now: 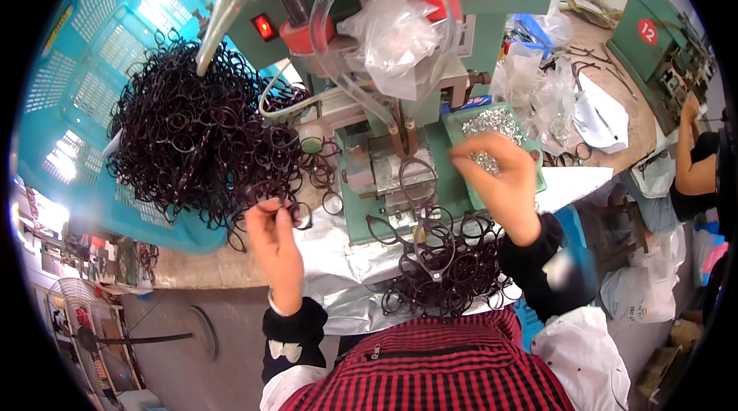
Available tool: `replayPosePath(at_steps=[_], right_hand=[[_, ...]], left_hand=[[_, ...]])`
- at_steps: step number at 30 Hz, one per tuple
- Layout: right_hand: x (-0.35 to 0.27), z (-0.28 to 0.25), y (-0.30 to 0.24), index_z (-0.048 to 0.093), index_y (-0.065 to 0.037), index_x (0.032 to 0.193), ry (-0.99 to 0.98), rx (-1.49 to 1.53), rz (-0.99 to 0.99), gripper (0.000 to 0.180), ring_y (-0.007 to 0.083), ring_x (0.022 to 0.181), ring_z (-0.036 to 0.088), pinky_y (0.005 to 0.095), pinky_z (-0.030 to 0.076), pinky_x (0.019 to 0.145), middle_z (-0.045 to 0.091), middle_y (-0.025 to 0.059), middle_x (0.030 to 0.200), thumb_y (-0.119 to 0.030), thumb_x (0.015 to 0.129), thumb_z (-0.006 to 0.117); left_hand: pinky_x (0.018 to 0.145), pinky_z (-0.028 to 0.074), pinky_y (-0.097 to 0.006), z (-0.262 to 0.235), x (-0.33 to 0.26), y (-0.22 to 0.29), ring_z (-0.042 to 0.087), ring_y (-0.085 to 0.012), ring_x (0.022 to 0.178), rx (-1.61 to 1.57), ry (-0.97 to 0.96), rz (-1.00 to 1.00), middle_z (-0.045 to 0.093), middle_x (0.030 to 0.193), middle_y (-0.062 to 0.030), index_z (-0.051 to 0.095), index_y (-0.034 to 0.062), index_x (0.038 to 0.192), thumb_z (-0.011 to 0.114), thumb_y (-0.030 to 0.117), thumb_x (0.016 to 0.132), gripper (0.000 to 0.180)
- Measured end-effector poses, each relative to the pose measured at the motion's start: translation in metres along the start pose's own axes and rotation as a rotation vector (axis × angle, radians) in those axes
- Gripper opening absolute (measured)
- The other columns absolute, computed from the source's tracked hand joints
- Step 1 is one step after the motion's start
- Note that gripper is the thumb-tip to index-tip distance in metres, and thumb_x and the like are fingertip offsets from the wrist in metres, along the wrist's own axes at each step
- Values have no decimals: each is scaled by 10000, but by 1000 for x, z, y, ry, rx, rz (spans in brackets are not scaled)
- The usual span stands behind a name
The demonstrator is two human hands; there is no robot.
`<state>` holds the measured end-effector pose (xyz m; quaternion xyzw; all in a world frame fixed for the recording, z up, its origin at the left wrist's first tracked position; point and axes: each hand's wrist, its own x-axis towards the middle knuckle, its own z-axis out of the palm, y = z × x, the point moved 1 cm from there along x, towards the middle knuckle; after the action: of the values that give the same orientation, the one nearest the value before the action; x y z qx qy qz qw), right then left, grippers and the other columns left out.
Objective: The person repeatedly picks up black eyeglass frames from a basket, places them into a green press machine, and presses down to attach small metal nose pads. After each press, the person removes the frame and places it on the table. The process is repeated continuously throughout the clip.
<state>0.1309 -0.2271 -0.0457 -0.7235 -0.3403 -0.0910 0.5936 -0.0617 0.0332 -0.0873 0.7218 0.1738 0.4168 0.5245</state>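
My left hand is at the near edge of a big tangled heap of dark eyeglass frames. Its thumb and fingertips are closed on the rim of one frame. Somewhat blurred, my right hand hovers over the near-left part of a green tray of small silvery metal parts. Its thumb and forefinger are pinched together; anything between them is too small to see. Between the hands, an eyeglass frame stands at the metal fixture of a green press, below its copper-coloured tips.
More dark frames lie piled on silvery sheeting at my lap. The large heap spills from a blue plastic basket. Clear bags and white paper lie at the right. Another person's arm works at a green machine.
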Motion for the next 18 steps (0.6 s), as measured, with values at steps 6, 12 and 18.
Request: replayPosePath(at_steps=[6,12,18], right_hand=[[10,53,3,604,21,1118,71,241,111,328,155,899,679,302,507,823,708,81,890,-6,809,709],[6,50,-2,566,-2,1236,84,265,221,444,133,895,650,286,475,883,724,63,903,-10,820,719],[10,58,-17,543,-3,1282,12,475,277,478,124,987,630,285,456,916,727,44,914,0,834,711]], left_hand=[[724,535,-271,8,-20,-28,619,-138,809,-144,50,-232,606,974,-75,521,21,1094,535,81,1029,90],[779,559,-354,26,0,6,650,-229,880,-317,96,16,620,1028,-122,524,17,1109,523,69,1022,101],[802,569,-393,60,47,103,658,-257,893,-285,-106,448,638,1069,-153,540,-15,1154,524,26,1002,159]])
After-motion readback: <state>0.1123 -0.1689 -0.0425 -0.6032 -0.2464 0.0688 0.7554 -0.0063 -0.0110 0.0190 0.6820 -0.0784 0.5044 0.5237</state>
